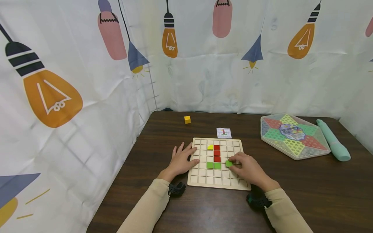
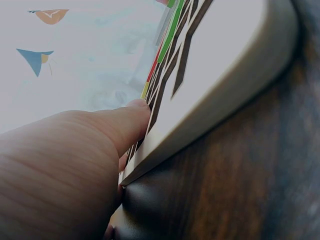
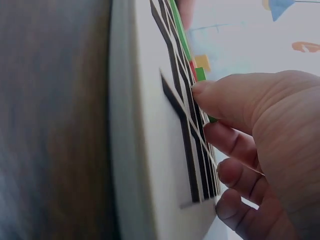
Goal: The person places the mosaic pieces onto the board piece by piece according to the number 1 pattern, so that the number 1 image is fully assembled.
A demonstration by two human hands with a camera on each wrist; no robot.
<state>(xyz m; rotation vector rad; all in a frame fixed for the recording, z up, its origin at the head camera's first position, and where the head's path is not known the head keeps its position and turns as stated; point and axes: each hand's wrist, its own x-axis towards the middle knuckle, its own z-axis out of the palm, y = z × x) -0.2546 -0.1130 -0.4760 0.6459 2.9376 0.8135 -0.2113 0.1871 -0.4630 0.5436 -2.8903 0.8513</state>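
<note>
A wooden grid board (image 1: 214, 182) lies on the dark table. My left hand (image 1: 181, 160) rests at its left edge, fingers extended, with the thumb (image 2: 134, 117) on the board's surface in the left wrist view. Between thumb and fingers, my right hand (image 1: 248, 167) pinches a green square tile (image 1: 228, 163) over the right part of the grid. This green tile (image 3: 200, 74) is partly hidden by the thumb in the right wrist view. On the board sit two green tiles (image 1: 209, 165) side by side, a column of red tiles (image 1: 217, 153) above them, and a yellow triangular tile (image 1: 210, 147).
Behind the board lies a small printed pattern card (image 1: 223, 133). A yellow cube (image 1: 187, 119) stands near the table's far edge. To the right are a hexagonal star-patterned game box (image 1: 294, 137) and a mint-green roll (image 1: 333, 141). A patterned curtain (image 1: 204, 81) hangs behind the table.
</note>
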